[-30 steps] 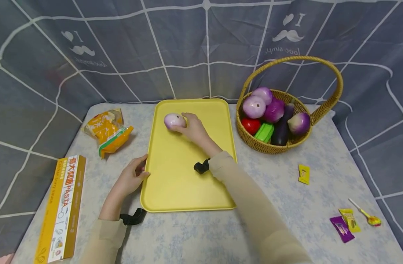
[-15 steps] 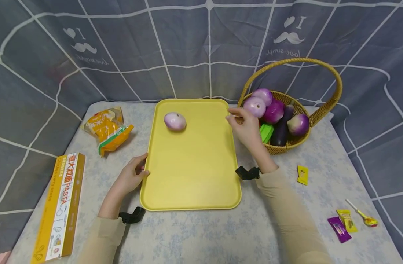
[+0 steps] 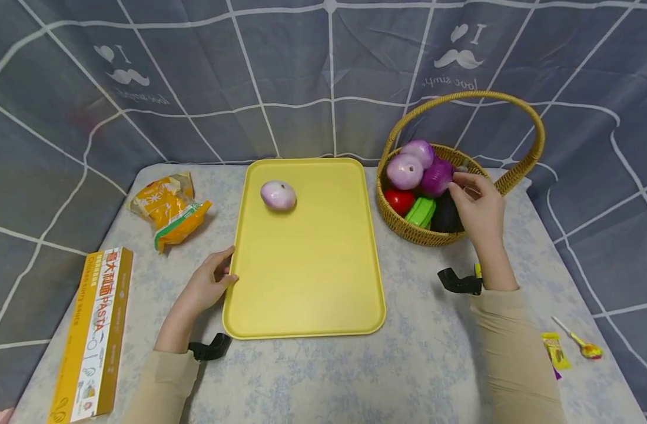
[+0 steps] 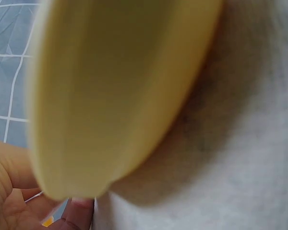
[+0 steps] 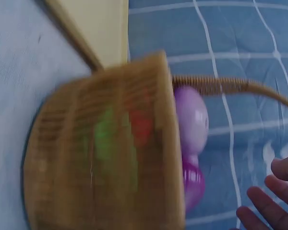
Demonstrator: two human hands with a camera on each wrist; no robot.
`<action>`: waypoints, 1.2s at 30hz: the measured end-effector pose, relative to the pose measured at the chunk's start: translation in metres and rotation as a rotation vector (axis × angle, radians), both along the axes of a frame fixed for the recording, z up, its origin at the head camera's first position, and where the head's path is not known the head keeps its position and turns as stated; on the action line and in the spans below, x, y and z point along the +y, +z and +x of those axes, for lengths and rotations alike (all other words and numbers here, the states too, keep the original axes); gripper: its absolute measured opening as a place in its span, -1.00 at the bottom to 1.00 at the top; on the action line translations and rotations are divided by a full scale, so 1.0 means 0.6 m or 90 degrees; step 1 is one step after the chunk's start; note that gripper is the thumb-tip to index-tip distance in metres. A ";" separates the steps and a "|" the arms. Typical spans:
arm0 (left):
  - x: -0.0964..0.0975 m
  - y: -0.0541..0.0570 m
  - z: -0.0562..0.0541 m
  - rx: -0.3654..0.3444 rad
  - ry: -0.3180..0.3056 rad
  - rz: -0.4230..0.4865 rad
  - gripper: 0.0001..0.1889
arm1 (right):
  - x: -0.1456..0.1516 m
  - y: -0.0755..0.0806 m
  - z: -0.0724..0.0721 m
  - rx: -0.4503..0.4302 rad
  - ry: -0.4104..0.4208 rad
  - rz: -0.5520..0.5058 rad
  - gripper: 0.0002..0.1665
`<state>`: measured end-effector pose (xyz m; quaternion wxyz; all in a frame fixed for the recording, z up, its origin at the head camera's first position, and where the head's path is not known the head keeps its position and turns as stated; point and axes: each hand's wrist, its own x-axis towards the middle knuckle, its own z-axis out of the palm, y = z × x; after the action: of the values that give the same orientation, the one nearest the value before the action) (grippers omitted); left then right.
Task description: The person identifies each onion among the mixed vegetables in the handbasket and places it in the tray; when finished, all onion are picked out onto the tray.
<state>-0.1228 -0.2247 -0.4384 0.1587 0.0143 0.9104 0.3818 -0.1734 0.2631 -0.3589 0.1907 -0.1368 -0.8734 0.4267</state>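
My left hand (image 3: 205, 284) holds the left rim of a yellow tray (image 3: 302, 277); in the left wrist view its fingers (image 4: 79, 213) curl at the tray's edge. A pale purple onion (image 3: 278, 195) lies near the tray's far left corner. Over the right side of the wicker basket (image 3: 415, 234) hovers my right hand (image 3: 479, 206), its fingers apart in the right wrist view with nothing between them. In the basket are two pale purple onions (image 3: 405, 171), a darker purple onion (image 3: 437, 176), a tomato-like red thing (image 3: 399, 201), a ridged green vegetable (image 3: 421, 212) and an eggplant (image 3: 446, 217).
An orange snack bag (image 3: 172, 212) and a pasta box (image 3: 92, 335) lie left of the tray. At the right are a yellow wrapped candy (image 3: 555, 350) and a lollipop (image 3: 590, 350). The basket's tall handle (image 3: 463, 95) arches over its contents. A grey curtain (image 3: 281, 70) hangs behind.
My right hand has let go of the onion on the tray and moved right to above the basket. It now covers the purple-and-white vegetable there. The left hand stays at the tray's rim.
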 end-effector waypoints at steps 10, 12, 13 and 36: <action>-0.006 0.006 0.006 0.000 0.012 0.001 -0.31 | 0.050 -0.013 0.005 -0.042 -0.018 0.042 -0.29; -0.006 0.005 0.005 0.004 0.009 0.001 -0.31 | 0.055 -0.020 0.001 -0.081 -0.003 0.071 -0.17; -0.006 0.004 0.005 0.004 0.008 0.002 -0.31 | 0.057 -0.023 -0.001 -0.098 0.004 0.087 -0.12; -0.004 -0.001 0.003 0.015 -0.004 0.018 -0.32 | 0.025 -0.034 0.005 0.026 -0.010 0.150 -0.15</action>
<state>-0.1208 -0.2271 -0.4389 0.1493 0.0241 0.9065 0.3942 -0.1702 0.2780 -0.3791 0.2267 -0.1116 -0.9122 0.3225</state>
